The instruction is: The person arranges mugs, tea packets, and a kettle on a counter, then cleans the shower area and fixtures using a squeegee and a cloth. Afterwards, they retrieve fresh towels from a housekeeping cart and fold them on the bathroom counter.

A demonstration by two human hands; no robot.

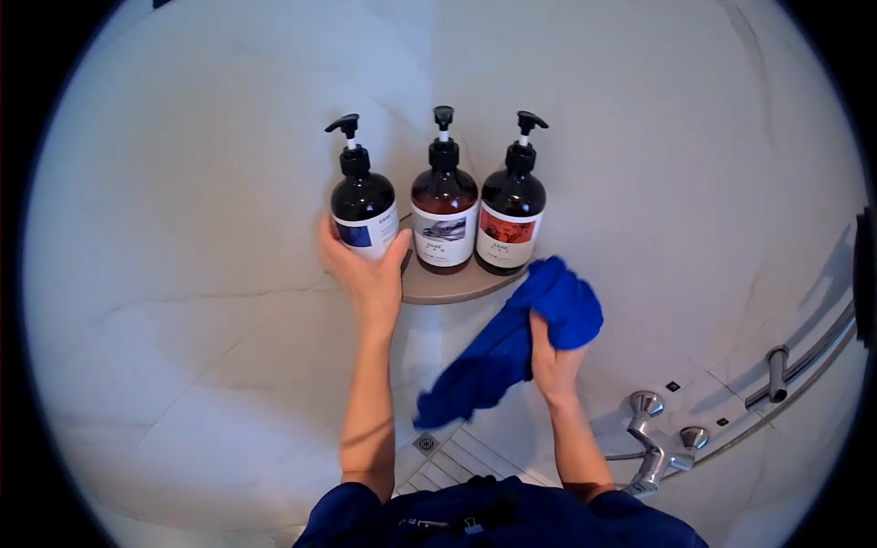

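My left hand [364, 274] is wrapped round the lower part of a dark pump bottle [364, 196] with a blue-and-white label, at the left end of the corner shelf [452, 290]. Whether its base touches the shelf is hidden by my hand. In my right hand [554, 356] a blue cloth [498, 352] is bunched, its loose end hanging down to the left. Two more pump bottles stand upright on the shelf: a brown one with a grey picture label [445, 215] in the middle, and one with a red picture label [512, 219] at the right, just above the cloth.
Pale marble-look tiles [228, 183] cover both walls around the corner. A chrome mixer tap [660, 447] juts from the right wall, with a metal rail [813, 356] and hose beside it. Below are a floor drain [426, 444] and a white slatted surface [452, 461].
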